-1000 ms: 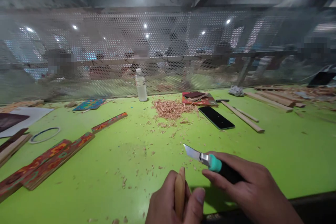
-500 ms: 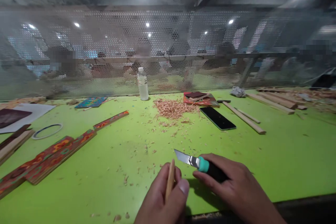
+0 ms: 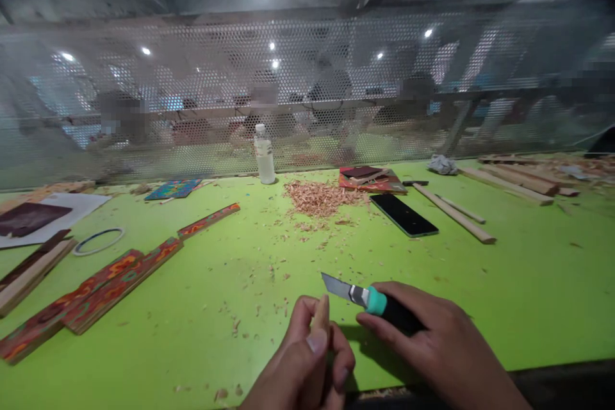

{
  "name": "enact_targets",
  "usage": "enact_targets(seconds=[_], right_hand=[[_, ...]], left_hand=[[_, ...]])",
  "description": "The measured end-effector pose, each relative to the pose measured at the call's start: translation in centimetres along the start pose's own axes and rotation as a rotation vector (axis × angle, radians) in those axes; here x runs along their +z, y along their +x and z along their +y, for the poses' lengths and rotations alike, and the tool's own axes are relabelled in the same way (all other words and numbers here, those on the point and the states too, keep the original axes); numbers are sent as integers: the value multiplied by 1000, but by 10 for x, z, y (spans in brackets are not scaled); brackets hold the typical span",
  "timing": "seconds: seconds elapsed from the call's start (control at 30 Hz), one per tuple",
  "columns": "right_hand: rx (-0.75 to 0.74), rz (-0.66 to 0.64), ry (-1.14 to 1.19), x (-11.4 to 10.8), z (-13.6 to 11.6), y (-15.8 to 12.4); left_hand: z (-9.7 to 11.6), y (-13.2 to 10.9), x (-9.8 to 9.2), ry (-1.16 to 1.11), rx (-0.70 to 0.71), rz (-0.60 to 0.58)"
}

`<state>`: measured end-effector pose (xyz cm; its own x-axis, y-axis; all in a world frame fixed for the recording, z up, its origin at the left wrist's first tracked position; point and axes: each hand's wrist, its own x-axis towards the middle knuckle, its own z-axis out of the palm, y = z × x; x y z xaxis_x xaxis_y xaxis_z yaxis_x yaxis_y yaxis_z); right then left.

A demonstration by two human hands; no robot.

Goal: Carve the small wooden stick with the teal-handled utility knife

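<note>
Left hand (image 3: 307,365) low at the near edge, fingers curled tight around a small wooden piece (image 3: 321,317), thumb pressed on its side, tip poking up above the knuckles. Right hand (image 3: 432,346) just beside it, wrapped firmly around a utility knife (image 3: 372,301) by the black handle, teal collar showing past the fingers, bare blade angled up and left, tip close to the wood but apart from it. Both hands closed, both over the near strip of the green table (image 3: 528,282).

Right behind the hands, open green surface, dotted only with loose chips. Farther back at centre, a pile of wood shavings (image 3: 319,197), and a clear bottle (image 3: 264,155) standing upright against the perforated mesh screen (image 3: 192,96) closing off the far edge. Right of the pile, a dark phone (image 3: 403,214) lying flat, a stack of reddish sheets (image 3: 368,179) behind it, then plain wooden sticks (image 3: 454,214) slanting toward the right. Wide clear room on the right side near the hands. On the left, long painted strips (image 3: 96,291) lying diagonally, a thin ring (image 3: 98,241) beyond them, more boards at the far left edge. Dark rim of the table's front edge just under the right wrist.
</note>
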<state>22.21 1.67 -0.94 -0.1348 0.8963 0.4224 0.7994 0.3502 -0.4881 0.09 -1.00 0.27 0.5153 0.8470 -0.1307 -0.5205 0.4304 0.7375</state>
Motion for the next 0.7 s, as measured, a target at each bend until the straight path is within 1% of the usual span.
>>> enact_targets(seconds=[0.13,0.27,0.33,0.47,0.57,0.63,0.7], right_hand=[[16,-10,-15,-1,-1,1],[2,7,-20,1,-1,0],[-2,14,-21,2,0,-1],[-23,38,-25,5,2,-2],[-50,67,-19,6,3,-3],[-56,67,-19,6,3,-3],[-56,59,-22,6,3,-3]], left_hand=[[-10,10,-9,-1,44,-63],[-12,14,-9,-73,98,-56],[-9,11,-5,-100,80,-21],[0,5,3,-91,5,108],[2,4,6,-99,8,122],[2,5,7,-117,13,120],[1,6,7,-138,27,143]])
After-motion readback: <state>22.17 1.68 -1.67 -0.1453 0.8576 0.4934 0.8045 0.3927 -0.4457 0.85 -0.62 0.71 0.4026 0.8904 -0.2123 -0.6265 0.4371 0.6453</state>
